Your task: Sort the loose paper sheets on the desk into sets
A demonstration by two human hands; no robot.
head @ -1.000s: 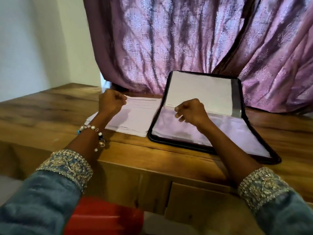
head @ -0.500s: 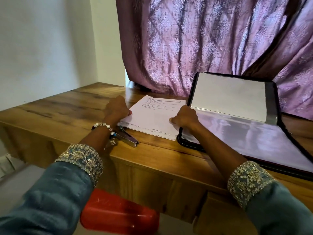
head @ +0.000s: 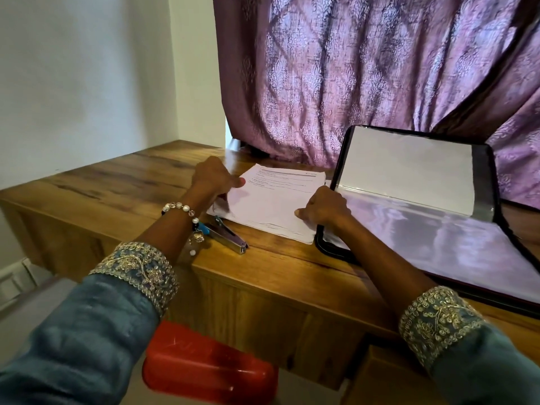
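While both hands' fingers curl, left hand (head: pixel 212 178) and right hand (head: pixel 324 207) seemingly grip the paper stack (head: pixel 274 200).

stapler (head: pixel 229 235) lying flat on wooden worktop (head: pixel 122 182), near edge | open black folder (head: pixel 438 206) at right | purple curtain (head: pixel 365 74) far | red stool (head: pixel 209 371) below

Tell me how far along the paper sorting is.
Barely started. Done: nothing visibly, the sheets sit in one paper stack, the folder open beside it. In hand: left hand and right hand grip the stack's sides. Left: splitting it into sets; stapler lies untouched.
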